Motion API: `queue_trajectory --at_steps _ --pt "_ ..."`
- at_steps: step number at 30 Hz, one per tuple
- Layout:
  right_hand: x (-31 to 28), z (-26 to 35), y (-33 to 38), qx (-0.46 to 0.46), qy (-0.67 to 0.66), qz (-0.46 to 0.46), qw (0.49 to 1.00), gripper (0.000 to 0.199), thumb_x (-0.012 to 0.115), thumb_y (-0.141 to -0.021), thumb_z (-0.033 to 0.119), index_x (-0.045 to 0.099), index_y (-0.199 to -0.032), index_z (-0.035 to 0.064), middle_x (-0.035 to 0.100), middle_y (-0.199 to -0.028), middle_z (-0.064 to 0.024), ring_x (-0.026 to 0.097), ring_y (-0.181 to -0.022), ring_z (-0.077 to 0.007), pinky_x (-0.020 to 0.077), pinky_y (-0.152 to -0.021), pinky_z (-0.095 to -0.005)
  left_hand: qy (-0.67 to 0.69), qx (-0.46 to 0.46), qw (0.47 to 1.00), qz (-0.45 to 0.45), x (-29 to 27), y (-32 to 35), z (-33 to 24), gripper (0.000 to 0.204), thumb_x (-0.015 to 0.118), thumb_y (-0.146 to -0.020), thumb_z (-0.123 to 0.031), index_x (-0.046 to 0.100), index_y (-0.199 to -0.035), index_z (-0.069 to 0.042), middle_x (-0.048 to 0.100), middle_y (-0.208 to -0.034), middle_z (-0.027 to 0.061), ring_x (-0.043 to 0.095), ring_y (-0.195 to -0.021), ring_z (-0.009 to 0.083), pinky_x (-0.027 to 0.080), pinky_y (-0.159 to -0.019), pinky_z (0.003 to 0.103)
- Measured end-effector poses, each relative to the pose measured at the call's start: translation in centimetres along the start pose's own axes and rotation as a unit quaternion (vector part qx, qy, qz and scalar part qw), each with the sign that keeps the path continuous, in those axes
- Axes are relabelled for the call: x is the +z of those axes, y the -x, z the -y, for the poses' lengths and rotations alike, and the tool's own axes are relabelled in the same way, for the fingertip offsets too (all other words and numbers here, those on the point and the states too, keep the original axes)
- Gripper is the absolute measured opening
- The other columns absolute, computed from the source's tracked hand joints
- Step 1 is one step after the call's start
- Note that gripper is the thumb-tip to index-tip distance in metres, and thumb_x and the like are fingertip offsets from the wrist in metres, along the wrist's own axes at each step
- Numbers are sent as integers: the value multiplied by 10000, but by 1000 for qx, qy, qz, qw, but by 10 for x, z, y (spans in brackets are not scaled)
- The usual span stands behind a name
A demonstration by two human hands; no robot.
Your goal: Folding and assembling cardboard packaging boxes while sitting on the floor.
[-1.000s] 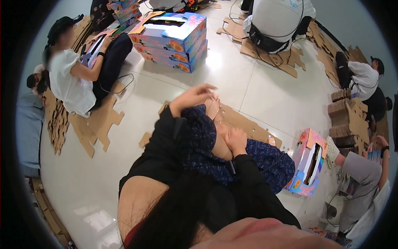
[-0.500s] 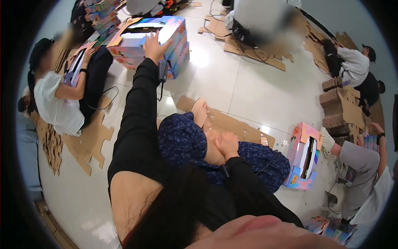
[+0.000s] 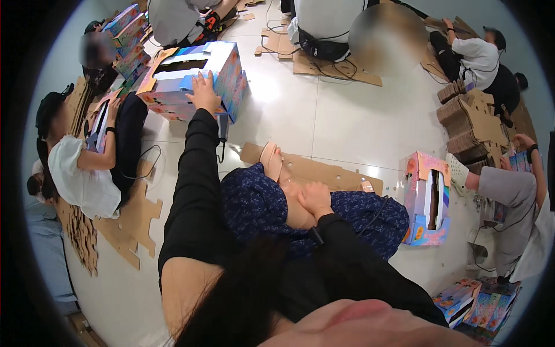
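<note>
My left hand [image 3: 204,94] reaches forward, fingers spread on the near side of the top of a colourful printed cardboard box [image 3: 228,66]. This box has a long slot in its top with blue and tan flaps, and seems to sit on another similar box. A small dark device with a cable hangs at my left wrist. My right hand [image 3: 316,199] rests round my bare lower leg [image 3: 298,211], its fingers close together. My legs are folded under a dark blue patterned skirt [image 3: 254,199], on a flat cardboard sheet [image 3: 324,172].
Another slotted printed box [image 3: 425,199] stands on the floor to my right. Stacked brown cardboard [image 3: 468,124] lies beyond it. A person in white [image 3: 81,165] works on a box at left. Cables, cardboard sheets and other seated people surround me.
The view has shifted, so the surroundings sit differently in it. My left hand stays at the box top, its fingers now nearer the slot's near flap. My right hand keeps its place.
</note>
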State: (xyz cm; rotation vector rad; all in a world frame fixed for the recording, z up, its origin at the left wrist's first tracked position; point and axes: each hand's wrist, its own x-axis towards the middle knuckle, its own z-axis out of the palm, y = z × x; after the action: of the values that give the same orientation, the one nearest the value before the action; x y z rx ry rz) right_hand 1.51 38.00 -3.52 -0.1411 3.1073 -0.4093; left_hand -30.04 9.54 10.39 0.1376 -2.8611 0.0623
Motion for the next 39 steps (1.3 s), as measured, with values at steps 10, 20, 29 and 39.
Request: queue_trajectory --at_steps 10,20,29,39 --pt "-3 1 1 10 -8 -1 1000 342 541 -789 362 682 -727 58 653 -765 -144 624 -765 -320 479 -666 -443 10 29 999 -7 -20 49 -23 1014 808 -608 -409 272 -1452 -244 215 -1519 93 185 -1402 310 221 -1020 674" --pt "-4 -1 1 31 1 16 999 365 525 -807 381 682 -780 52 658 -830 -142 619 -814 -314 471 -700 -441 -14 146 988 -46 -18 125 -88 988 746 -592 -556 345 -1424 -204 237 -1496 166 147 -1402 364 47 -1035 702" --pt "9 1 7 3 -15 -42 999 352 525 -800 377 677 -772 61 647 -817 -134 603 -823 -306 452 -703 -429 259 336 905 17 54 165 -117 363 593 -745 -202 614 -1088 -86 572 -1144 138 447 -1208 312 206 -1084 542" --pt "9 -1 4 9 -21 -71 997 346 530 -808 364 683 -760 56 642 -815 -129 585 -804 -293 442 -706 -417 260 560 787 16 38 188 -141 154 584 -723 -132 582 -862 -64 545 -835 121 564 -800 306 462 -701 410"
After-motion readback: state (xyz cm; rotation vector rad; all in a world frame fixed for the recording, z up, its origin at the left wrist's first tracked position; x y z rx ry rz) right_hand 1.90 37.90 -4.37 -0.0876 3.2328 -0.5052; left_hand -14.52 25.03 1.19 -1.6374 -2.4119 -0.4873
